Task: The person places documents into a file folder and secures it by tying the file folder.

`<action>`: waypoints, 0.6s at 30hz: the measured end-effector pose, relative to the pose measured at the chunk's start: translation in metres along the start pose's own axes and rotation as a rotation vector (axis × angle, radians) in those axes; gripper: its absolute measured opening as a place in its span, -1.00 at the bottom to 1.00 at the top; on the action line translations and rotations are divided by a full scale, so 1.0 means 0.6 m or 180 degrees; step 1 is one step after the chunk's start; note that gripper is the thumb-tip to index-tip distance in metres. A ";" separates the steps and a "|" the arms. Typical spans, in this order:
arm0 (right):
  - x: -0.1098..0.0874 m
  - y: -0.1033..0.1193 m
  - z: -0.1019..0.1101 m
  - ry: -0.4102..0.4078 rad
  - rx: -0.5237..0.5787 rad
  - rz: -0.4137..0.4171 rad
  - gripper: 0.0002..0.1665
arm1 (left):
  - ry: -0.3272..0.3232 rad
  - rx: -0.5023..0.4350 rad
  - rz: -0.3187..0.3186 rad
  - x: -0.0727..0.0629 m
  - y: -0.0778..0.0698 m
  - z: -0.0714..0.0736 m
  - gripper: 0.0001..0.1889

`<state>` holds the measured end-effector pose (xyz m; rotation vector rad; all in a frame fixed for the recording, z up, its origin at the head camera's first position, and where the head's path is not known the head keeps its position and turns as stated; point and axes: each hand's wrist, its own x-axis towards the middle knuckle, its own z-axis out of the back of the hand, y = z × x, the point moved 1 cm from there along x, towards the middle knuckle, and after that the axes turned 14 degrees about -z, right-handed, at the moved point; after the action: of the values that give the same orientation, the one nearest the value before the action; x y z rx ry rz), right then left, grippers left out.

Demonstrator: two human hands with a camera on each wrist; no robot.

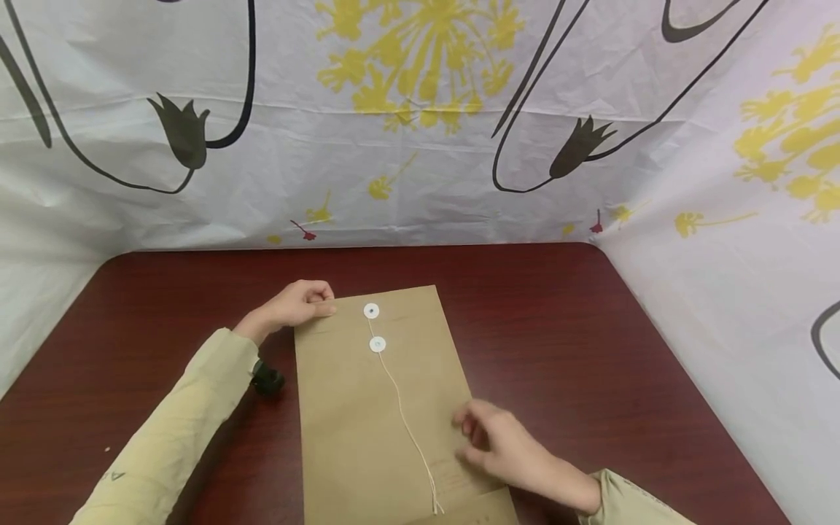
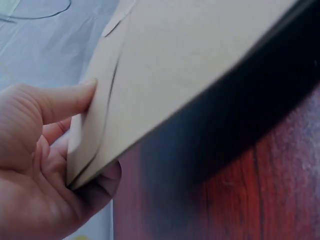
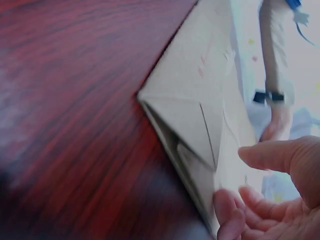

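Note:
A brown kraft paper string-tie envelope (image 1: 354, 408) lies before me, with two white button discs (image 1: 377, 344) near its top end. A pale string (image 1: 405, 419) runs from the discs down its face. My left hand (image 1: 300, 302) pinches the top left corner, thumb (image 2: 70, 102) on the face and fingers behind; the left wrist view shows that edge raised off the table. Beside the lower right edge is my right hand (image 1: 508, 445), slightly blurred, its thumb and bent fingers apart with nothing between them. In the right wrist view, a folded side gusset (image 3: 192, 120) gapes below that hand's fingers.
The dark red wood-grain table (image 1: 558, 328) extends around the envelope. A white patterned sheet (image 1: 407, 182) hangs behind and at both sides of it. A dark wrist camera (image 1: 267, 379) sits under my left sleeve (image 1: 190, 423).

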<state>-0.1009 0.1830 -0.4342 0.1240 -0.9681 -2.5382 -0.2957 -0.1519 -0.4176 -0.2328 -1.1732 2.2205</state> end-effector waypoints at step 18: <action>-0.021 -0.040 0.042 0.0881 0.1993 -0.1547 -0.59 | -0.0562 -0.0542 0.0257 -0.039 0.019 0.030 -0.82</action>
<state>-0.1035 0.2199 -0.4319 0.9657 -1.7382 -2.4083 -0.2896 -0.1830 -0.4186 -0.1576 -1.4750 2.2486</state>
